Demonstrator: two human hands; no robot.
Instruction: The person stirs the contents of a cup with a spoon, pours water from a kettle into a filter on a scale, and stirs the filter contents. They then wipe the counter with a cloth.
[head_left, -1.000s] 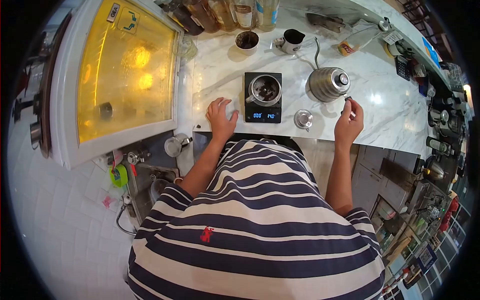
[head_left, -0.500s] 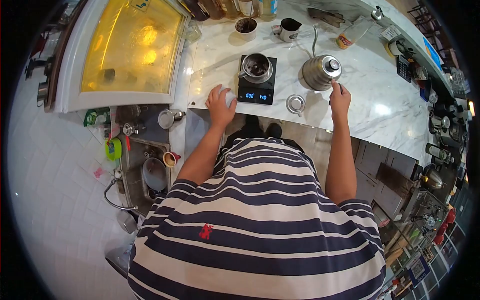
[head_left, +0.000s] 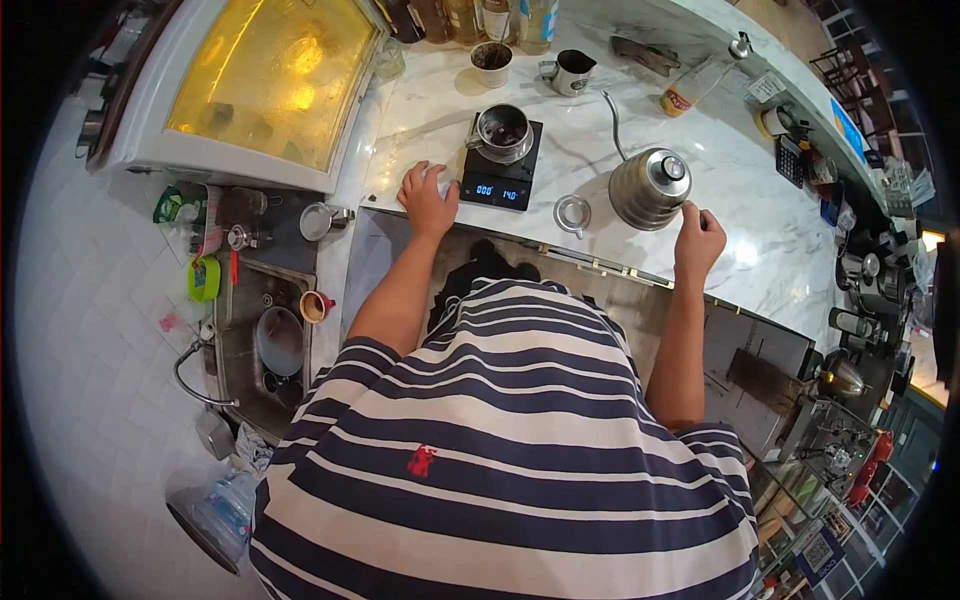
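Observation:
My right hand [head_left: 698, 240] is closed at the back of a steel gooseneck kettle [head_left: 640, 195], whose handle the fingers mostly hide. The kettle's spout points away from me; I cannot tell whether its base touches the counter. At the counter's front edge my left hand [head_left: 428, 205] curls its fingers around a small clear glass-like object [head_left: 444, 183], largely hidden. Between the hands a black digital scale [head_left: 497, 192] shows lit digits. On it stands a metal coffee dripper [head_left: 503, 150] with dark grounds inside. A small round metal strainer [head_left: 572, 214] lies between scale and kettle.
Behind the scale stand a paper cup [head_left: 491, 62] with dark contents and a steel milk pitcher [head_left: 570, 74]. Bottles [head_left: 490, 22] line the back. A yellow-lit cabinet [head_left: 270, 85] borders the left, with a sink [head_left: 275, 345] below it.
My right hand has drawn the kettle toward me and slightly right. The left hand stays by the scale. The view has shifted a little.

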